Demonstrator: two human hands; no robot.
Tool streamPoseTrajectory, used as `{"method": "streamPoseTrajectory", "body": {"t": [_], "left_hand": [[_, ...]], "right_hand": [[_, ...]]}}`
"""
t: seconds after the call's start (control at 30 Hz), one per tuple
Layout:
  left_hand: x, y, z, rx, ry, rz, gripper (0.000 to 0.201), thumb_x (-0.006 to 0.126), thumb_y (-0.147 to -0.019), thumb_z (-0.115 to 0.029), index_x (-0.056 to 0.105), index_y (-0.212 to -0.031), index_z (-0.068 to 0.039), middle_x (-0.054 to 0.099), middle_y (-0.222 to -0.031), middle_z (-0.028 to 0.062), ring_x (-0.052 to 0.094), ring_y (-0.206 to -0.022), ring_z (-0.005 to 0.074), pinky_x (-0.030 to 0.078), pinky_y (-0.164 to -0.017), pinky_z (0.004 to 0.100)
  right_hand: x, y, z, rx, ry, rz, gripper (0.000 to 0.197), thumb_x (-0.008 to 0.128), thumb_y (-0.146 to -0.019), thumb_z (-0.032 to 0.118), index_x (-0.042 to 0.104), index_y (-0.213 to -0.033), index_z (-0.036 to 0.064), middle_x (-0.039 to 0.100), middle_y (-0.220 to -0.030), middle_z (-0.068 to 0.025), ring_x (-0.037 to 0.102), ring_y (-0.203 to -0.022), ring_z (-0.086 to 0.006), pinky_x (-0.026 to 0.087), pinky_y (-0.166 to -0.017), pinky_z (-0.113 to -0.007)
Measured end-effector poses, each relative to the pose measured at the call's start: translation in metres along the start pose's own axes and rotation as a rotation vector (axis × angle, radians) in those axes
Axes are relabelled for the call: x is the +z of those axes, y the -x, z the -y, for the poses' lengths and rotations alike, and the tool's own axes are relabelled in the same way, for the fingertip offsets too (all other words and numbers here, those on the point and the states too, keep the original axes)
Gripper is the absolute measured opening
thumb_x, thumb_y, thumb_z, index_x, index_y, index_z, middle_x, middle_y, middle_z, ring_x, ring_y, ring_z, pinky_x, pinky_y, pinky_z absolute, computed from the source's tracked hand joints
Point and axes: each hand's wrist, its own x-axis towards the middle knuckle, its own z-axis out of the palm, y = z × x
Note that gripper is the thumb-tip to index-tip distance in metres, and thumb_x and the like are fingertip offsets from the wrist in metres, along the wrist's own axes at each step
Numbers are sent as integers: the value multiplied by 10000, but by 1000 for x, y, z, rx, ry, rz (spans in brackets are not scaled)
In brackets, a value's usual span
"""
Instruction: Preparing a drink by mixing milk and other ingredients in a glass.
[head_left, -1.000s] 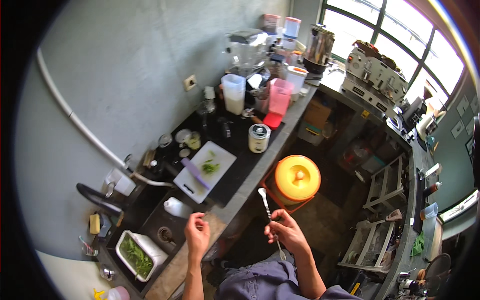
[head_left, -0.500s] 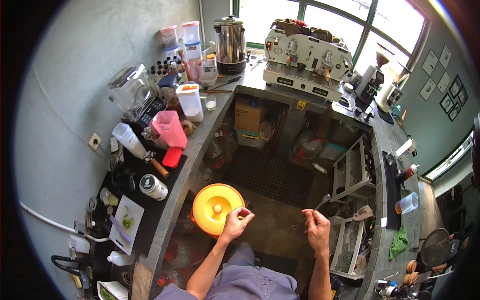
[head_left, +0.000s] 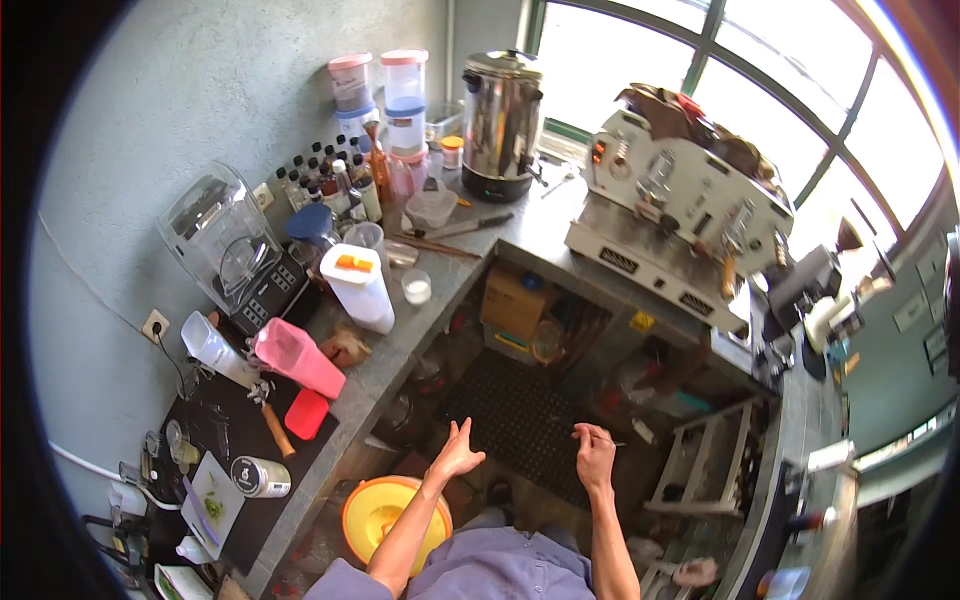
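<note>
Above the floor, in front of my body, my left hand (head_left: 458, 455) has its fingers apart and holds nothing. Just below it, partly covered by my left forearm, is a yellow round lid with an orange rim (head_left: 372, 512). To the right, my right hand (head_left: 595, 458) is closed on a thin metal spoon (head_left: 620, 443). Only a short bit of the spoon shows beside the fingers; the rest is hidden or blurred. Neither hand touches the counter.
The left counter holds a white pitcher with an orange-marked lid (head_left: 358, 290), a pink jug (head_left: 298, 358), a small glass of white contents (head_left: 416, 288), a blender (head_left: 235, 250) and a cutting board (head_left: 213, 505). Beyond stand a steel urn (head_left: 500, 125) and an espresso machine (head_left: 680, 210).
My view has turned and come closer to the far-left counter, so the lid sits lower. My left hand has gone from a pinch to spread fingers. My right hand keeps the spoon, now turned.
</note>
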Motion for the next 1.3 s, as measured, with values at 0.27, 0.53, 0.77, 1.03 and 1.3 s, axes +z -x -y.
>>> {"method": "streamPoseTrajectory", "body": {"t": [0.27, 0.53, 0.77, 1.03, 1.3], "left_hand": [[-80, -148, -53, 29, 306, -734, 1016, 954, -861, -186, 380, -1674, 18, 553, -1528, 276, 595, -1335, 434, 564, -1111, 533], [-112, -286, -68, -118, 70, -1337, 1110, 1018, -816, -284, 360, -1637, 71, 522, -1548, 320, 507, -1447, 498, 421, -1226, 574], [-117, -294, -85, -176, 244, -1370, 775, 975, -812, -196, 577, -1442, 17, 665, -1322, 219, 662, -1239, 418, 539, -1063, 488], [-135, -282, -87, -95, 222, -1193, 775, 956, -791, -161, 590, -1456, -4, 694, -1286, 226, 690, -1214, 424, 561, -1039, 499], [-145, -275, -65, 58, 203, -1062, 823, 957, -793, -153, 566, -1509, -39, 677, -1345, 222, 668, -1257, 429, 551, -1081, 491]], "right_hand": [[104, -206, 135, -262, -586, 320, 195, 700, -1122, 128, 827, -1156, -16, 817, -951, -93, 756, -884, -156, 580, -752, -337], [262, -336, 200, -601, -394, 712, 138, 742, -1044, 81, 783, -1080, -47, 789, -965, -235, 777, -813, -391, 614, -740, -430], [325, -377, 206, -839, -257, 929, 157, 719, -1042, 77, 773, -1015, -68, 787, -965, -270, 759, -875, -472, 604, -781, -511], [340, -383, 213, -853, -235, 1160, 157, 692, -1047, 78, 771, -1037, -56, 786, -1009, -273, 756, -941, -488, 607, -832, -533], [318, -387, 219, -857, -130, 1122, 154, 666, -1039, 71, 772, -1072, -36, 792, -1091, -244, 747, -1023, -489, 606, -903, -544]]}}
